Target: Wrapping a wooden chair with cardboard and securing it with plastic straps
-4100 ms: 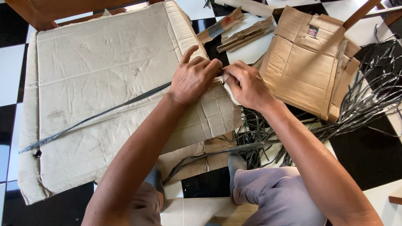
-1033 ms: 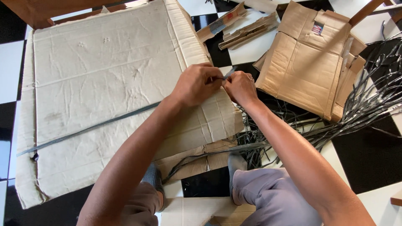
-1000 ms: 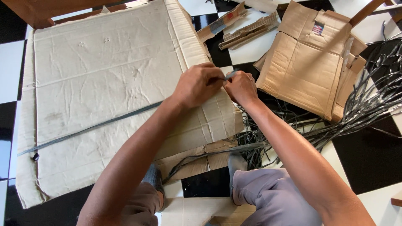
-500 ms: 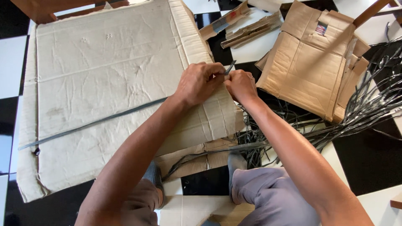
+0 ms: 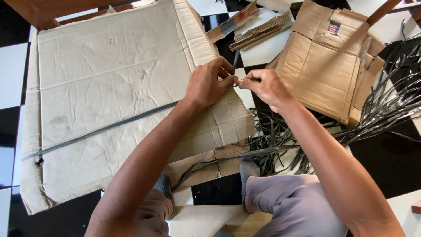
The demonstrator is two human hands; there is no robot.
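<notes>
Strap (image 5: 105, 128) end — pinched by both hands' grip.

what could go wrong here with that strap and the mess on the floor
The thin dark strap is pinched between the left hand and the right hand; its narrow edge might cut the fingers or slip loose. The loose strap pile lies by the person's knees and could snag a foot.

You are looking down at a glossy floor (image 5: 390, 162) of large black and white checkerboard tiles, brightly lit and throwing soft reflections. Reddish-brown wooden furniture legs (image 5: 380, 11) cross the top right corner, and another wooden piece (image 5: 30, 12) fills the top left corner.
</notes>
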